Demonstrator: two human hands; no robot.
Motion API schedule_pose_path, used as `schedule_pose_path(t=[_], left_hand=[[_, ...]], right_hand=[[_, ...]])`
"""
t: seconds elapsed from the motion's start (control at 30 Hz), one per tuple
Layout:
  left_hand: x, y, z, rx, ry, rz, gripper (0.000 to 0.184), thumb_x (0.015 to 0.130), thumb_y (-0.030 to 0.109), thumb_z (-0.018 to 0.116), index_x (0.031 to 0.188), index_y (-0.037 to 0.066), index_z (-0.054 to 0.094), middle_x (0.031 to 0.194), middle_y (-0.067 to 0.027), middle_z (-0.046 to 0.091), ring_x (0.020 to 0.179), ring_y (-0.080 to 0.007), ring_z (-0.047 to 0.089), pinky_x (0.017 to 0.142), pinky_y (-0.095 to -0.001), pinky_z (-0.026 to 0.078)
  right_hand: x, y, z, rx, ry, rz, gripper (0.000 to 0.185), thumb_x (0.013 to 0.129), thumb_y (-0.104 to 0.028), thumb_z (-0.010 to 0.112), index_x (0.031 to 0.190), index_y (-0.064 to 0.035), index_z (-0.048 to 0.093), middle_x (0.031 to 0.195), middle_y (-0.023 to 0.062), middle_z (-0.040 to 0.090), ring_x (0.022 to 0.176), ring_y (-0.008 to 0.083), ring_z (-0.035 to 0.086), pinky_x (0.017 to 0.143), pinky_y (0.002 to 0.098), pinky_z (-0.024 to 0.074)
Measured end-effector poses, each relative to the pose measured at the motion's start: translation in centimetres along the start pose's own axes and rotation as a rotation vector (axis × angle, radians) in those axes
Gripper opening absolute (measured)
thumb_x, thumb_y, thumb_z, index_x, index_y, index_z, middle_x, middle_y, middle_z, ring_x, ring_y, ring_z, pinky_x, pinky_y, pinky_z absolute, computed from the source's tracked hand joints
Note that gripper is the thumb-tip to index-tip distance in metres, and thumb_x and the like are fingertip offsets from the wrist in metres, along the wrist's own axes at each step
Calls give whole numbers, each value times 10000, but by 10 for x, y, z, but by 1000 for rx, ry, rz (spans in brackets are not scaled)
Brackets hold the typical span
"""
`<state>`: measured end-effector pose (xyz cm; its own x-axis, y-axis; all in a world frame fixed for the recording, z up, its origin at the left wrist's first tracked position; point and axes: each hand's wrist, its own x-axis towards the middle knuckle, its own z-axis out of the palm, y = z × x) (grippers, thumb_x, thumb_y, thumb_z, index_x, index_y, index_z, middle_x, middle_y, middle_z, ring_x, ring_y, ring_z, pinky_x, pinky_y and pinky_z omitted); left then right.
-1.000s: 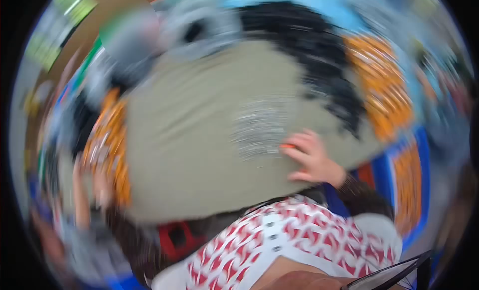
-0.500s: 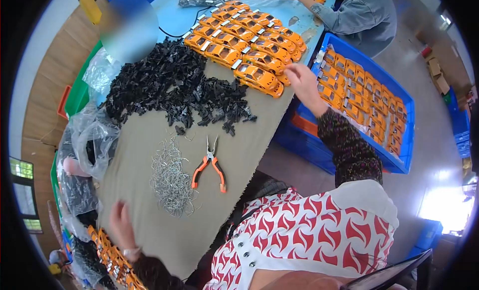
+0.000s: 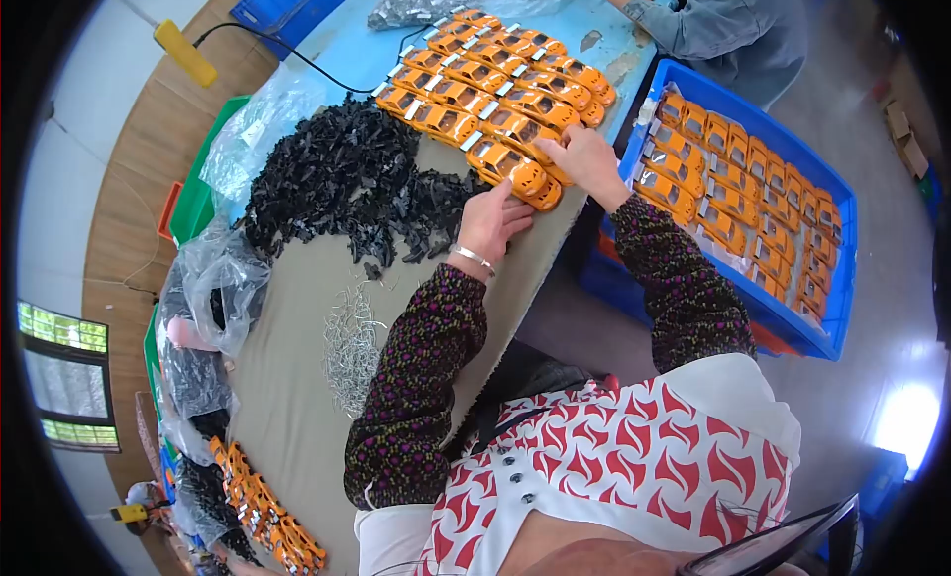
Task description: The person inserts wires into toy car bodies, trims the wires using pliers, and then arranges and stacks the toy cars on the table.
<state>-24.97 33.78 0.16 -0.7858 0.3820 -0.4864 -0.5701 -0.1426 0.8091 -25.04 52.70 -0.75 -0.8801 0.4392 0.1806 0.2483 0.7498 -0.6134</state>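
My left hand (image 3: 485,225) has its fingers closed around the near end of a front orange toy car (image 3: 503,166). My right hand (image 3: 586,164) grips the end of another orange toy car (image 3: 520,130) in the row behind, its fingers partly covering it. Both belong to a block of toy cars (image 3: 475,71) lined up in rows, some stacked, at the far end of the table. Beside my left hand lies a heap of small black plastic parts (image 3: 327,170). Bent metal wires (image 3: 349,353) form a pile near my left sleeve.
A blue crate (image 3: 840,279) of orange toy cars stands right of the table (image 3: 287,328). More toy cars (image 3: 263,507) lie at the lower left. Clear plastic bags (image 3: 213,269) line the left edge. A co-worker's sleeve (image 3: 684,26) is at the far end.
My left hand has moved from the lower left up to the front cars. My right hand has shifted slightly left onto a car. The orange-handled pliers are now hidden behind my left sleeve.
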Motion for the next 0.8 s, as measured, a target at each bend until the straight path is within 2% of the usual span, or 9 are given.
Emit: schedule_pose_path(t=[0.07,0.3,0.4,0.47,0.53,0.63,0.67,0.77,0.8], left_hand=[[5,-1,3,16,18,-38,437,956,305,515,1175,-73,488,1103,-216,587,996,-322,605,857,-415,516],[10,1,8,137,46,-59,410,935,316,547,1123,-47,515,1048,-178,603,813,-263,646,734,-407,566],[6,-1,11,129,32,-81,370,896,282,600,1091,-20,512,934,-137,607,676,-245,640,556,-382,574],[-3,-1,15,145,56,-59,376,896,278,603,1107,-17,504,969,-141,607,711,-245,645,599,-387,575],[-10,-3,21,186,96,-24,390,897,270,609,1139,-11,489,1039,-148,607,782,-245,654,685,-396,576],[-9,-9,24,46,136,63,354,869,217,628,1101,-21,506,978,-138,619,754,-251,665,619,-389,581],[-8,-11,24,-26,163,106,336,855,190,637,1082,-25,515,948,-134,625,741,-254,670,586,-386,584],[-8,-14,23,-105,119,147,308,841,149,629,1068,-30,524,940,-131,636,765,-253,675,598,-383,587],[-10,-15,19,-147,113,169,295,834,129,626,1061,-33,529,936,-130,642,778,-253,678,603,-382,588]], right_hand=[[1,1,-3,63,-101,-61,587,743,-553,628,893,13,658,847,212,665,827,343,653,708,424,513],[15,-7,-1,103,-253,-81,573,731,-511,638,939,22,661,886,220,668,865,331,649,755,387,505],[20,-4,-3,161,-353,-89,582,731,-499,651,967,32,656,893,205,665,857,302,645,754,359,497],[21,-7,-12,280,-506,-64,599,732,-491,673,998,45,648,882,175,660,826,253,638,738,324,486],[17,-10,-15,299,-490,-67,589,739,-476,677,1015,43,641,920,166,659,845,240,635,742,318,484],[8,-9,-21,337,-454,-60,572,752,-445,686,1049,40,627,996,149,656,883,213,629,752,307,480],[6,-7,-18,478,-489,-11,536,769,-402,678,1055,48,620,1009,142,657,892,205,630,762,304,483],[2,1,-6,754,-573,68,466,804,-318,662,1068,62,606,1034,128,659,908,187,632,782,298,489],[0,9,-1,941,-610,106,408,831,-259,638,1097,45,588,1039,102,651,933,168,617,796,289,490]])
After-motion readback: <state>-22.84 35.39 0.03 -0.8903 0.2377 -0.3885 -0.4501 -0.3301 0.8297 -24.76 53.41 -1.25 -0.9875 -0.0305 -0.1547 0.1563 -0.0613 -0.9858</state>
